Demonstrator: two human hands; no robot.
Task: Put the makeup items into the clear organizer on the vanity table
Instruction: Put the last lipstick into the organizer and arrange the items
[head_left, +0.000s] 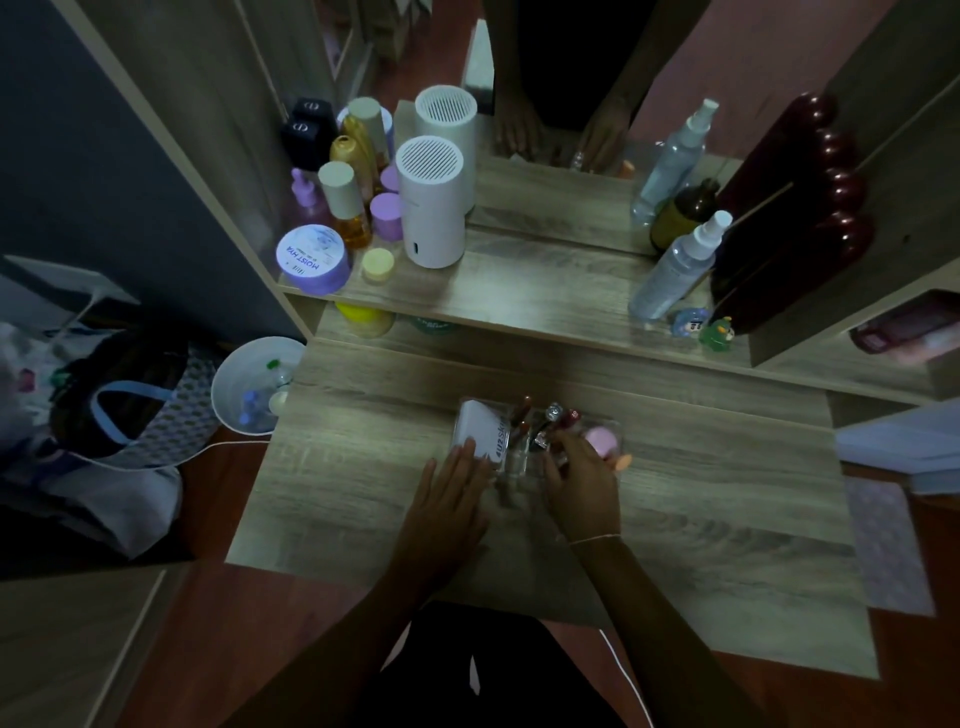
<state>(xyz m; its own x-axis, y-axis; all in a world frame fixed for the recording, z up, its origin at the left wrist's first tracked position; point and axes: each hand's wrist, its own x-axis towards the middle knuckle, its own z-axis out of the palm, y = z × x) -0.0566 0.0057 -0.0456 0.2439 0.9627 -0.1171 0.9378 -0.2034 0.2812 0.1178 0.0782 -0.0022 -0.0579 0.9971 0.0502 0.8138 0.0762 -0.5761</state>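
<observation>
The clear organizer (511, 467) stands on the wooden vanity table (701, 499), near the middle. Inside it are a white box (475, 423) with blue lettering at the left, several lip products (524, 413) upright in the centre, and a pink sponge (602, 439) at the right. My left hand (449, 493) lies flat with fingers extended against the organizer's left front, touching the white box. My right hand (579, 480) curls over the organizer's right side, its fingers among the lip products; what they grip is hidden. A small orange item (626, 460) pokes out beside that hand.
On the raised shelf (519, 291) stand a white cylinder (430, 202), a purple jar (311, 257), bottles, a spray bottle (675, 267) and small figurines (701, 325). A mirror (571, 78) is behind. A white bin (249, 384) and bags sit on the floor at left.
</observation>
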